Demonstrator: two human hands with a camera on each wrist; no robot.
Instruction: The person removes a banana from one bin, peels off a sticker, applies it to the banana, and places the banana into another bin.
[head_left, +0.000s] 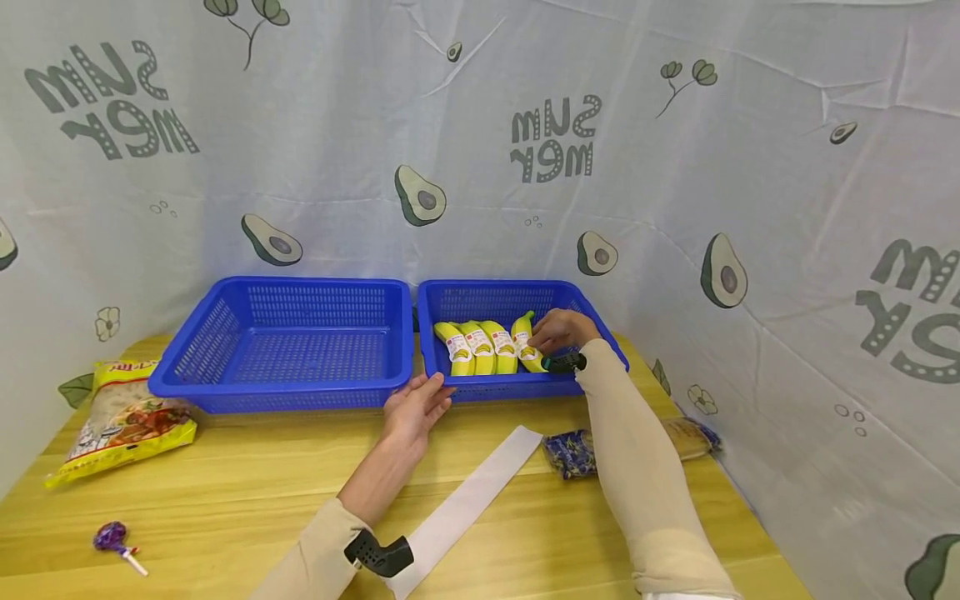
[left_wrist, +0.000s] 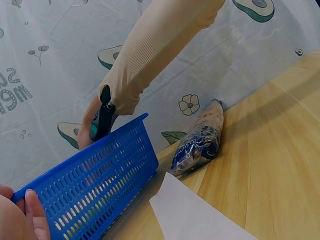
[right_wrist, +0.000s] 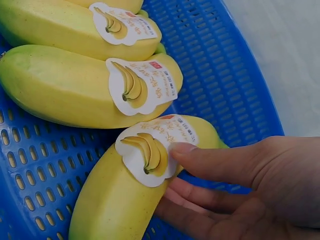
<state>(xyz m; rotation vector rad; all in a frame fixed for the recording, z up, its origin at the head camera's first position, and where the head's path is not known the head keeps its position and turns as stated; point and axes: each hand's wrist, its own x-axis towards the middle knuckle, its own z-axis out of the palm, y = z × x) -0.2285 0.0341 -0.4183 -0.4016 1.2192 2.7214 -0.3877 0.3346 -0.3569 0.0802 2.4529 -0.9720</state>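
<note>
Inside the right-hand blue basket (head_left: 487, 390), several yellow bananas with white stickers lie in a row. The rightmost banana (head_left: 525, 343) sits slightly apart from the others. My right hand (head_left: 562, 330) grips that banana; in the right wrist view the thumb presses on its sticker (right_wrist: 145, 152) and the fingers curl beneath its side. At the basket's near left corner, my left hand (head_left: 411, 412) pinches the rim, as the left wrist view also shows, with thumb and fingers on either side of the basket wall (left_wrist: 95, 185).
A second blue basket (head_left: 315, 354), with nothing in it, stands to the left. Beside it lies a yellow food bag (head_left: 123, 417), with a purple lollipop (head_left: 112, 537) nearer. A white paper strip (head_left: 472, 508) and a pasta packet (head_left: 573, 452) lie on the wooden table (head_left: 247, 517).
</note>
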